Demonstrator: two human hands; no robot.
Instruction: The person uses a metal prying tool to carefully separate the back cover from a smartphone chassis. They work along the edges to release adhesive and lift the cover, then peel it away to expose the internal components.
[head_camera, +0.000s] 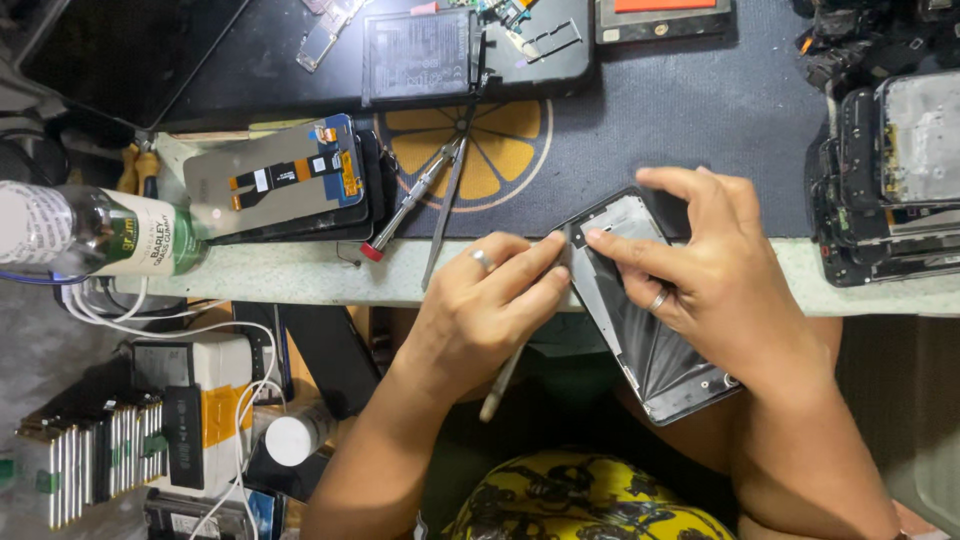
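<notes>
Two hands on one part: both work the same phone frame (640, 300), held off the table edge (300, 280) above the lap
left hand (480, 310): fingers pressed together round a thin pale tool (503, 383), held like a pen; its tip goes in at the frame's upper left corner, its tail sticks out below the palm
right hand (715, 270): fingers wrapped over the frame's top and right side, index finger (620, 248) laid flat on the inner face close to the tool tip, thumb hidden
phone frame: dark, tilted, top corner over the bench mat (680, 120), lower end hanging free toward the knees; inner face shiny, maybe a film or adhesive sheet, hard to tell from this angle
tool tip: hidden under the left fingertips, so depth of entry cannot be judged
technique: keep the tool shallow and nearly flat to the surface, lever in small steps along the edge, not one big pry
support: right index belongs close to the working point, it stops the thin frame flexing
risk: the lower end is unsupported, so a slip would send the tool toward the right fingers; resting the frame on the mat would be steadier
bench: screwdriver (410, 205) and tweezers (445, 215) lie on the orange slice print, within reach of the left hand
clutter: display panels (280, 175) stacked left, bottle (90, 232) at far left, more phone bodies (890, 180) stacked right
</notes>
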